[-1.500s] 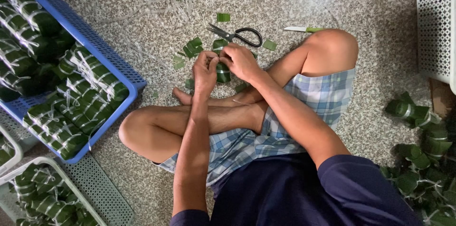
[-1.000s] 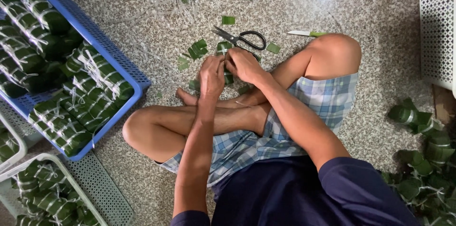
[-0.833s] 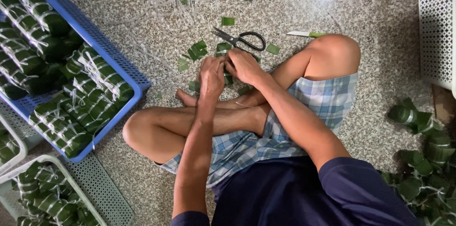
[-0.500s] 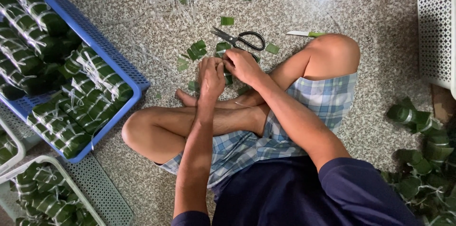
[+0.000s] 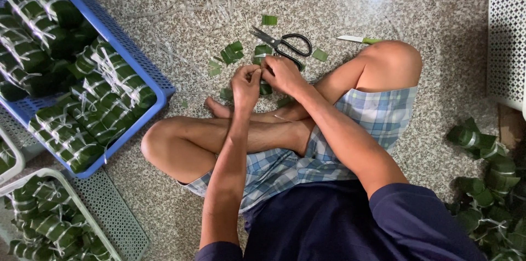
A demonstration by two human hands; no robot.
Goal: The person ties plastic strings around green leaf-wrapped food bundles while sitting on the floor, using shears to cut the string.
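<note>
Your left hand (image 5: 246,83) and right hand (image 5: 282,73) meet just above your crossed shins, fingers curled shut and touching each other around a small green leaf-wrapped bundle (image 5: 265,86), which shows only as a sliver beneath your knuckles. Both hands pinch it tightly; whether they hold a string too, you cannot tell from here. Just beyond your right hand lie black-handled scissors (image 5: 285,45) on the speckled floor (image 5: 383,9), among cut leaf scraps (image 5: 232,52). Farther left sits a blue crate (image 5: 143,74) packed with tied bundles.
</note>
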